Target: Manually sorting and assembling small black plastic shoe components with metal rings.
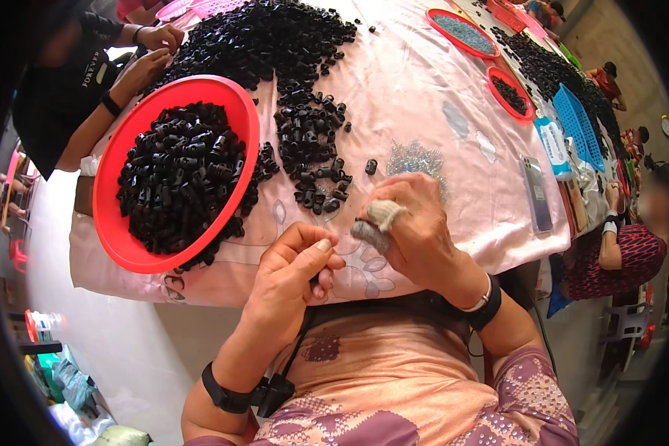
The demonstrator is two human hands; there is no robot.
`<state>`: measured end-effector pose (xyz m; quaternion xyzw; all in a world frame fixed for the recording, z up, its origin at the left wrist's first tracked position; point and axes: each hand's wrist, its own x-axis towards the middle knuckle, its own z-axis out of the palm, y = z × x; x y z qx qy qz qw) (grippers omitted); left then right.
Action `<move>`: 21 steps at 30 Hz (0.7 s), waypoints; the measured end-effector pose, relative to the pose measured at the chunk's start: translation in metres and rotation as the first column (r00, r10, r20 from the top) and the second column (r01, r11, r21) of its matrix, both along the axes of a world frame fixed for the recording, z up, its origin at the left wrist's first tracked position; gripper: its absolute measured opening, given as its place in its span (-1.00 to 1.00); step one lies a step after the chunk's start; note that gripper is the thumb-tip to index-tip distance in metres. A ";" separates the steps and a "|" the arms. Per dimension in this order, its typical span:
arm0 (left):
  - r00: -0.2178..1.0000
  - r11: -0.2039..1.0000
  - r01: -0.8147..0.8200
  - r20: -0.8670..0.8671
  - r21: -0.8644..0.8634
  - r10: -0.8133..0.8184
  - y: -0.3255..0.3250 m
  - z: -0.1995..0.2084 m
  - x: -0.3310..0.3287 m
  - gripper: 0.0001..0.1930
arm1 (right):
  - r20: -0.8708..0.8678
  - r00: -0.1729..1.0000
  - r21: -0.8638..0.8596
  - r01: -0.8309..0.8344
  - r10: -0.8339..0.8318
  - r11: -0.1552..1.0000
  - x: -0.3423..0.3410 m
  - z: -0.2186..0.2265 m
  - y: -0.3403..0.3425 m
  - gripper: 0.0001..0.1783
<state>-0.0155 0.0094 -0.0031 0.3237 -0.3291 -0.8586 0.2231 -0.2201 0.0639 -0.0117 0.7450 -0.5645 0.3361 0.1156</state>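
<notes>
My left hand [296, 262] is above the near edge of the cloth-covered table, its fingers curled and closed round a small black plastic piece [316, 279] that shows only partly. Beside it, to the right, my right hand [421, 232] is bent with thumb and finger drawn together. A cream wrap [386, 213] and a grey wrap [369, 236] cover two of its digits; what its fingertips hold, if anything, is hidden. Just beyond it lies a heap of tiny shiny, spring-like pieces [418, 158]. One loose black piece [371, 167] lies near that heap.
A red basin [251, 126] full of black pieces stands at left. A large black heap [267, 44] spreads behind it. Further right are red trays [490, 53], a blue basket [578, 126] and a phone [537, 193]. Other people sit around the table, one at far left [59, 97].
</notes>
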 end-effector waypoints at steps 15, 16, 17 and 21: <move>0.983 0.987 0.151 -0.113 0.051 -0.145 -0.001 -0.002 -0.002 -0.84 | 0.535 0.801 0.112 -0.383 0.270 0.917 0.012 -0.001 0.019 -0.77; 0.980 0.985 0.160 -0.129 0.061 -0.151 -0.002 -0.002 -0.002 -0.85 | 0.564 0.787 0.130 -0.384 0.250 0.914 0.012 0.000 0.019 -0.77; 0.980 0.985 0.160 -0.129 0.062 -0.151 -0.001 -0.003 -0.001 -0.85 | 0.565 0.787 0.131 -0.385 0.250 0.914 0.013 0.002 0.018 -0.77; 0.980 0.986 0.157 -0.130 0.060 -0.149 -0.004 -0.006 0.001 -0.81 | 0.598 0.782 0.169 -0.339 0.178 0.925 0.010 0.009 0.013 -0.80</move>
